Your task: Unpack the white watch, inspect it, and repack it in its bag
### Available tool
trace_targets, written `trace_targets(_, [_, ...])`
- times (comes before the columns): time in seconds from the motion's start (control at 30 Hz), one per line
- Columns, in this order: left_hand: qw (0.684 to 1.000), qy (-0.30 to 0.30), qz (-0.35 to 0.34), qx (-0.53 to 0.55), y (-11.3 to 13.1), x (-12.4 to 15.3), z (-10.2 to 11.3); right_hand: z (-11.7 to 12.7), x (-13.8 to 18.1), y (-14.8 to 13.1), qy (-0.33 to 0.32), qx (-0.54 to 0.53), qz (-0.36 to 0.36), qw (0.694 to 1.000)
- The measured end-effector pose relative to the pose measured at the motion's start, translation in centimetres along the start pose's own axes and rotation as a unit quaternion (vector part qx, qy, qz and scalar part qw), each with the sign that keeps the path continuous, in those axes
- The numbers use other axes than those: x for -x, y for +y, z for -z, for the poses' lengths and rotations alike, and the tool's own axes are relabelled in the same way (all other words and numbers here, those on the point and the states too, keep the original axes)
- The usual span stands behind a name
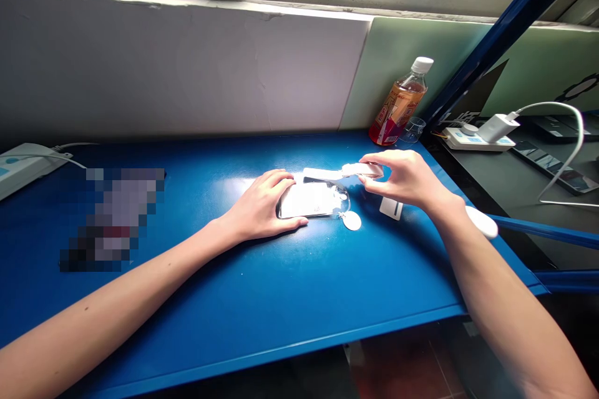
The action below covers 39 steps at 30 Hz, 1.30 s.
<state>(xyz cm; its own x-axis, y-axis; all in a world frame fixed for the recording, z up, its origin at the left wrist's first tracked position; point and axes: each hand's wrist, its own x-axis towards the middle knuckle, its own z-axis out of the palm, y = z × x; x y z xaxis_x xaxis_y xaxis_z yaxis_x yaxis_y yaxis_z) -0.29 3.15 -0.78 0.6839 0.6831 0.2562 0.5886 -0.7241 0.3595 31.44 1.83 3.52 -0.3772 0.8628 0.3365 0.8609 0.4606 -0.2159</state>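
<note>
On the blue table my left hand (266,206) lies around the left end of a flat, phone-shaped thing (309,201), thumb along its near edge and fingers at the far edge. Glare washes out its white face; its rim looks clear. A loop with a round white tag (352,221) hangs from its right end. Just above and to the right, my right hand (402,179) pinches a pale, folded-looking piece (362,170) between thumb and fingers. From that piece a bright white strip (322,174) reaches left over the phone-shaped thing. Below the right fingers lies a small white card (391,208).
A drink bottle (397,106) and a clear cup (413,129) stand at the back right. A white round thing (482,222) sits behind my right wrist. Left are a pixelated object (116,218) and a power strip (32,165). Another power strip (480,138) lies beyond the blue frame.
</note>
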Motion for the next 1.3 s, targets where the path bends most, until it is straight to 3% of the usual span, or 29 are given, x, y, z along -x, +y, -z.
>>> trace_targets(0.13, [0.999, 0.026, 0.024, 0.020, -0.1, 0.1, 0.1, -0.3, -0.1, -0.6, 0.039, -0.001, -0.002, 0.999])
trace_targets(0.23, [0.993, 0.110, 0.025, 0.016, 0.2, 0.0, 0.5, -0.6, -0.1, -1.0, 0.066, 0.005, 0.013, 0.998])
trace_targets(0.3, [0.985, 0.170, -0.006, -0.008, 0.9, -0.1, 0.9, -1.0, -0.1, -1.4, 0.080, 0.004, 0.043, 0.996])
trace_targets(0.4, [0.973, 0.207, -0.078, -0.061, 2.4, -0.2, 1.4, -1.5, 0.0, -2.4, 0.103, -0.031, 0.109, 0.988])
trace_targets(0.5, [0.977, 0.149, -0.106, -0.109, 3.7, -0.1, 1.5, -1.8, 0.2, -3.7, 0.113, -0.092, 0.155, 0.977])
trace_targets(0.63, [0.985, 0.092, -0.113, -0.087, 4.2, -0.1, 1.1, -1.9, 0.4, -4.9, 0.141, -0.170, 0.167, 0.961])
trace_targets(0.93, [0.973, 0.105, -0.092, 0.182, 5.3, -0.3, 1.6, -1.0, 0.0, -6.8, 0.189, -0.349, 0.135, 0.908])
trace_targets(1.07, [0.922, 0.038, -0.014, 0.385, 6.4, -0.4, 2.3, 0.0, -0.9, -7.9, 0.207, -0.354, 0.131, 0.903])
trace_targets(1.17, [0.842, -0.030, 0.055, 0.536, 6.9, -0.6, 2.4, 0.3, -2.2, -8.4, 0.230, -0.351, 0.088, 0.903])
trace_targets(1.3, [0.748, -0.096, 0.081, 0.652, 7.1, -1.1, 2.2, -0.2, -4.7, -9.1, 0.214, -0.388, 0.045, 0.895])
